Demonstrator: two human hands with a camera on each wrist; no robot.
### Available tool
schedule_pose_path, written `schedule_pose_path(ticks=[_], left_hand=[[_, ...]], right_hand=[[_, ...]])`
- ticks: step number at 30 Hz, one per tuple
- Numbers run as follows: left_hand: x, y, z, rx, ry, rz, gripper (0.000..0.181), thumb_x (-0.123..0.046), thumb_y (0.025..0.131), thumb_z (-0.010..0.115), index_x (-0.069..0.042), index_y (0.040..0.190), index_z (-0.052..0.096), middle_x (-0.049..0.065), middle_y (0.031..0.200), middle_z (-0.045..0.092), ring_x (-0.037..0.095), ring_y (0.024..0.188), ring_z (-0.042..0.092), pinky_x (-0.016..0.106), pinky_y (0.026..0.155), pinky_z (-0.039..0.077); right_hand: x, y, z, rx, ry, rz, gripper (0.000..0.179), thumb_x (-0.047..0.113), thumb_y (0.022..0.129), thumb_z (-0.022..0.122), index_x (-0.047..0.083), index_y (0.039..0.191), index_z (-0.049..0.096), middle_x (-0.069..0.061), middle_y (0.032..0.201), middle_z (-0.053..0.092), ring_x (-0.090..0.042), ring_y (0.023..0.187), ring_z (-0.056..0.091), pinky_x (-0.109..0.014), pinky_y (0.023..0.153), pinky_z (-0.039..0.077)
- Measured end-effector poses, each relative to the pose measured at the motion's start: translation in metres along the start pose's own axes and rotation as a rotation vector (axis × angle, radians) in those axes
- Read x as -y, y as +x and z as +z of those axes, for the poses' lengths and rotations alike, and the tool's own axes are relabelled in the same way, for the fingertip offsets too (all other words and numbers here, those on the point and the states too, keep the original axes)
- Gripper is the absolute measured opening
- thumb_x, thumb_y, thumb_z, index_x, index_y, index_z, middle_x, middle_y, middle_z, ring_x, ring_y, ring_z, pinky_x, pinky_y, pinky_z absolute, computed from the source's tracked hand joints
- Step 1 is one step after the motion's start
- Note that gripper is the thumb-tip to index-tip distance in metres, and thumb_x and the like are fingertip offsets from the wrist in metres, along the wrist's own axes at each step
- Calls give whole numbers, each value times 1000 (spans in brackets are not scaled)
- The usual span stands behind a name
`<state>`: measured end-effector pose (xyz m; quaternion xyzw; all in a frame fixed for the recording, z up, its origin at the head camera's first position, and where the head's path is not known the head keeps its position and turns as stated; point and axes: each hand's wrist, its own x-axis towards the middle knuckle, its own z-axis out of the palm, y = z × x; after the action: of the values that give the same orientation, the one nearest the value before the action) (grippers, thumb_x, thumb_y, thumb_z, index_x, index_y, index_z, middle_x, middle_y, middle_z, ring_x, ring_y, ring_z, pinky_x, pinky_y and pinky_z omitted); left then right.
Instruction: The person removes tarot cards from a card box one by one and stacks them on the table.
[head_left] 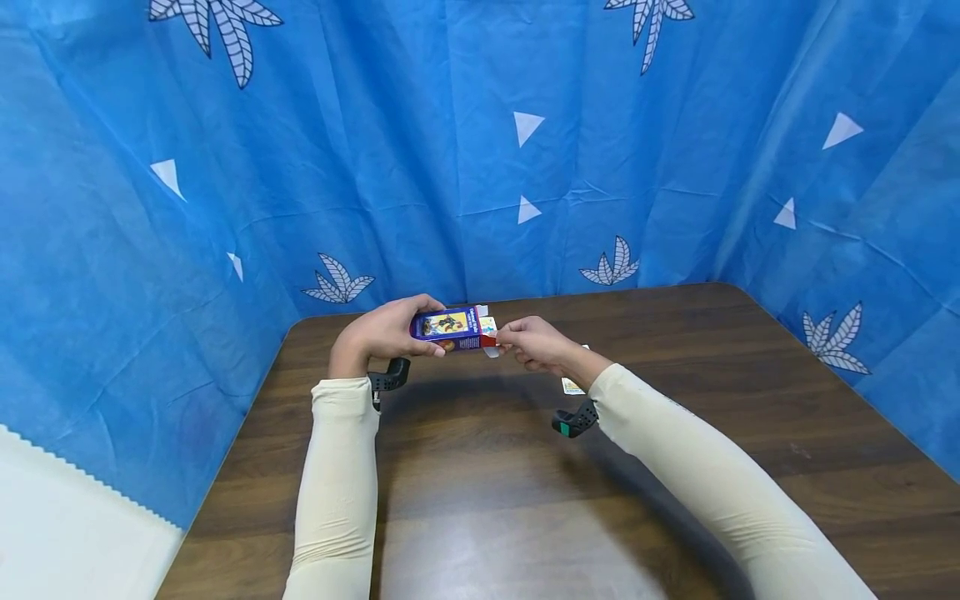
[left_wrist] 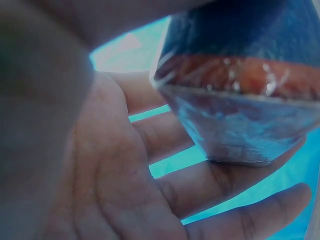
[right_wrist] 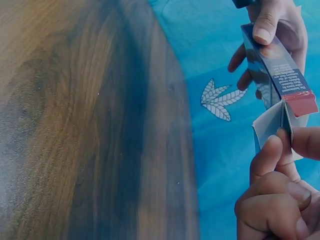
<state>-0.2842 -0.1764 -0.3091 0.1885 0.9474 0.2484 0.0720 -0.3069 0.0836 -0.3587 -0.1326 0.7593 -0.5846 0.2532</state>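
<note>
My left hand [head_left: 390, 329] grips a small blue-purple card box [head_left: 447, 325] with a picture on its face, thumb on the near side. In the left wrist view the box [left_wrist: 240, 120] looks wrapped in shiny film, and the lower fingers spread beneath it. The box's right end is open, with a red band and white flaps [right_wrist: 270, 122]. There my right hand [head_left: 536, 342] pinches a thin panel that looks like an end flap between thumb and fingertip. A colourful card-like piece [head_left: 487, 325] shows at that end; its full shape is hidden.
A pale card [head_left: 572, 387] lies on the brown wooden table [head_left: 465, 483], partly covered by the right wrist. Blue curtains [head_left: 420, 167] with leaf prints and white triangles surround the table's back and sides. Black wrist mounts [head_left: 575, 419] hang under both forearms.
</note>
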Motion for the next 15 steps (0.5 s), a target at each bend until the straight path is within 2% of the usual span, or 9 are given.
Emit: schedule_pose_path(ticks=[7, 15], left_hand=[[1, 0, -1, -5, 0, -1, 73, -49, 69, 75, -18, 128, 44, 5, 123, 52, 24, 108, 51, 42, 93, 46], [0, -2, -2, -7, -21, -20, 73, -49, 70, 74, -19, 129, 44, 6, 123, 52, 25, 108, 51, 43, 93, 45]], right_hand=[[-5, -3, -15, -65, -57, -7, 26, 28, 91, 57, 3, 93, 62, 1, 72, 52, -8, 42, 25, -22, 37, 21], [-10, -6, -34, -89, -53, -15, 24, 26, 92, 55, 3, 87, 59, 2, 66, 45, -8, 43, 24, -22, 38, 21]])
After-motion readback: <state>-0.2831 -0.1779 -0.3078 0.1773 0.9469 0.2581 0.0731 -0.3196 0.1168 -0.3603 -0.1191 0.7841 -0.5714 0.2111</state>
